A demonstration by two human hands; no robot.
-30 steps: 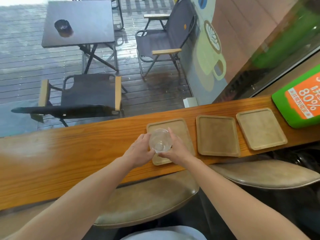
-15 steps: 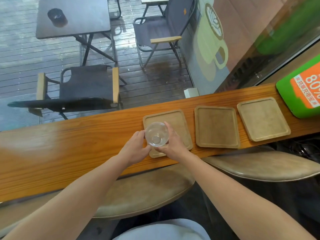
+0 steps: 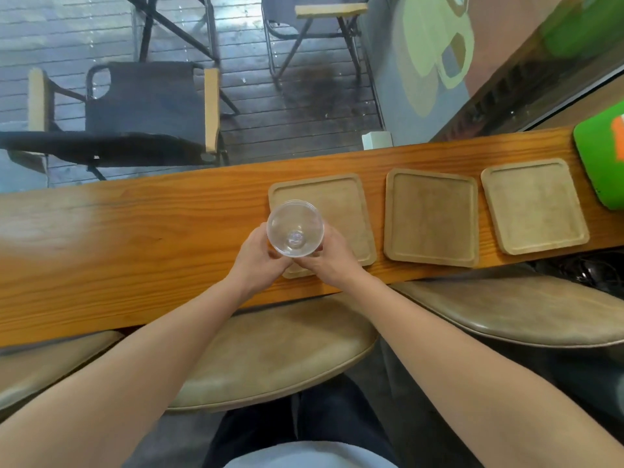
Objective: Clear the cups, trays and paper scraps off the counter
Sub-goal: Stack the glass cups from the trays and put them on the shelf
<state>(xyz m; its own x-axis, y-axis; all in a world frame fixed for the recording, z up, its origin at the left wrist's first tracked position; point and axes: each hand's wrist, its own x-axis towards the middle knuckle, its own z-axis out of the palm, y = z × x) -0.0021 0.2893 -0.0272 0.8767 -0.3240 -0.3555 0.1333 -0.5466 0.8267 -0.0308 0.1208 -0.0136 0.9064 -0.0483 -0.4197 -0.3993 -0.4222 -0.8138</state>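
A clear plastic cup stands upright with its open mouth toward me, over the left edge of the leftmost wooden tray. My left hand grips its left side and my right hand its right side, low down near the base. Two more square wooden trays, the middle tray and the right tray, lie in a row on the orange wooden counter. All three trays look bare. I see no paper scraps.
A green and orange sign lies at the counter's right end. Two padded stools sit under the counter's near edge. Beyond the window are folding chairs and a small white box by the glass.
Both hands still hold the cup. It has risen a little toward me, and my head has tilted further down, so the counter sits lower in view.
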